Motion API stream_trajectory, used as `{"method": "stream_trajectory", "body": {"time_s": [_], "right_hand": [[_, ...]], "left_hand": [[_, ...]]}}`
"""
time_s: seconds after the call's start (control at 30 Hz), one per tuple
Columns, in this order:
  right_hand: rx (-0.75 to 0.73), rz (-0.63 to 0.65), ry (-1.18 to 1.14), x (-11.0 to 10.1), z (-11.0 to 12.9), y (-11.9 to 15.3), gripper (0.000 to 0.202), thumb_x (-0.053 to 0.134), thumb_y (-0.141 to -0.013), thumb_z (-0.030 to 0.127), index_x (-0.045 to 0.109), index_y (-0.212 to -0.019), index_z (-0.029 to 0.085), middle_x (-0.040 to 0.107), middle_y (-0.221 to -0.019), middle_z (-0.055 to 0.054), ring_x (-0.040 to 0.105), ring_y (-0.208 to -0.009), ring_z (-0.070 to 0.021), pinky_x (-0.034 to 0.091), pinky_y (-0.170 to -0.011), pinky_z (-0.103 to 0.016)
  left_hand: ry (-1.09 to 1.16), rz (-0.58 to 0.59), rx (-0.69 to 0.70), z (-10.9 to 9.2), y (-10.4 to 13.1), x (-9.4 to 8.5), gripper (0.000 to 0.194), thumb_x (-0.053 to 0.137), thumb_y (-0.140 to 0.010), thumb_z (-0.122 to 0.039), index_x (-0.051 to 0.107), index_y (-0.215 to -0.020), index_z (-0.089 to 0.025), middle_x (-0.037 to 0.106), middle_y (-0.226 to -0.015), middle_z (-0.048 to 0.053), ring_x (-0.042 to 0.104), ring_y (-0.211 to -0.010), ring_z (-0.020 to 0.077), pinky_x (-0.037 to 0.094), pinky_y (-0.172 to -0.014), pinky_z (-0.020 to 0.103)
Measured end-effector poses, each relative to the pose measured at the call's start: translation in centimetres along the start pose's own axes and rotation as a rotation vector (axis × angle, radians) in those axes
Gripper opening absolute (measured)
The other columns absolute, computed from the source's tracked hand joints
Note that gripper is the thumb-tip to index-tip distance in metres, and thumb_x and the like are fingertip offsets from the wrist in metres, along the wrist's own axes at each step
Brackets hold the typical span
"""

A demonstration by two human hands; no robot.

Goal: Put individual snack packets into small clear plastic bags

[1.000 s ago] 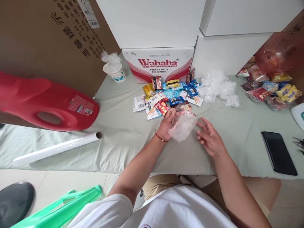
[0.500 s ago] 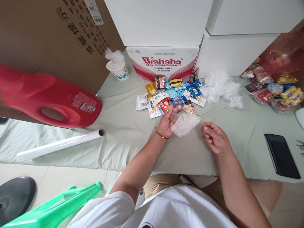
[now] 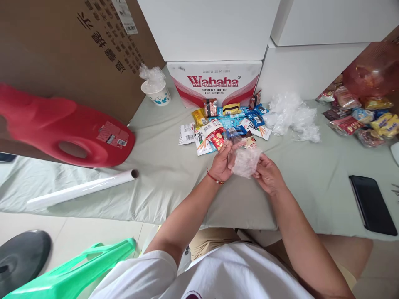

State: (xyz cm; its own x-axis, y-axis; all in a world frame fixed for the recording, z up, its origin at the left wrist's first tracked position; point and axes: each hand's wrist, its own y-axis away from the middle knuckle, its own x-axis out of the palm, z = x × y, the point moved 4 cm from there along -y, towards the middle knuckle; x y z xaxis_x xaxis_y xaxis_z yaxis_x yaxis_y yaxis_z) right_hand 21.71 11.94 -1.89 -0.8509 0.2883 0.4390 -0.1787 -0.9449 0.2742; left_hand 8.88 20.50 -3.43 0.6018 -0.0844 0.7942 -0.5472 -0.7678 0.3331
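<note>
Between my hands, above the front part of the table, is a crumpled clear plastic bag (image 3: 246, 161). My left hand (image 3: 222, 162) grips its left side, fingers pinched. My right hand (image 3: 268, 172) has its fingers closed on the bag's right edge. Just beyond them lies a pile of small wrapped snacks: a white packet (image 3: 187, 133), a red packet (image 3: 217, 139), a yellow packet (image 3: 231, 109) and several blue ones. Right of the pile sits a heap of clear plastic bags (image 3: 291, 118).
A Wahaha carton (image 3: 215, 83) stands behind the snacks. To the left are a paper cup (image 3: 158, 95) holding plastic, a red jug (image 3: 71, 133) and a white roll (image 3: 84, 189). At right are a phone (image 3: 372, 205) and more snacks (image 3: 358, 114).
My right hand has moved left and taken hold of the bag's right edge. The bag is now held between both hands.
</note>
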Motion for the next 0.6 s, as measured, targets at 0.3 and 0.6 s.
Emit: {"method": "stream_trajectory", "body": {"time_s": [0.3,0.6], "right_hand": [[-0.012,-0.217,0.080,-5.2,2.8,2.2,0.043,0.097,-0.060,0.043,0.066,-0.080,0.022,0.062,-0.075,0.004,0.055,-0.064,-0.0080,0.047,-0.057,-0.018],[0.262,-0.007,0.075,-4.4,1.7,3.8,0.079,0.092,-0.063,0.062,0.060,-0.130,0.035,0.072,-0.118,-0.005,0.075,-0.096,-0.0258,0.065,-0.077,-0.044]], "left_hand": [[0.115,-0.077,0.050,-1.6,-0.3,0.0,0.010,0.066,-0.099,-0.025,0.062,-0.091,-0.021,0.081,-0.095,-0.003,0.028,-0.034,0.0008,0.026,-0.036,0.017],[0.058,-0.074,0.114,-1.5,-0.9,-0.9,0.012,0.066,-0.100,-0.031,0.062,-0.092,-0.022,0.081,-0.102,-0.005,0.028,-0.035,0.0004,0.027,-0.038,0.019]]}}
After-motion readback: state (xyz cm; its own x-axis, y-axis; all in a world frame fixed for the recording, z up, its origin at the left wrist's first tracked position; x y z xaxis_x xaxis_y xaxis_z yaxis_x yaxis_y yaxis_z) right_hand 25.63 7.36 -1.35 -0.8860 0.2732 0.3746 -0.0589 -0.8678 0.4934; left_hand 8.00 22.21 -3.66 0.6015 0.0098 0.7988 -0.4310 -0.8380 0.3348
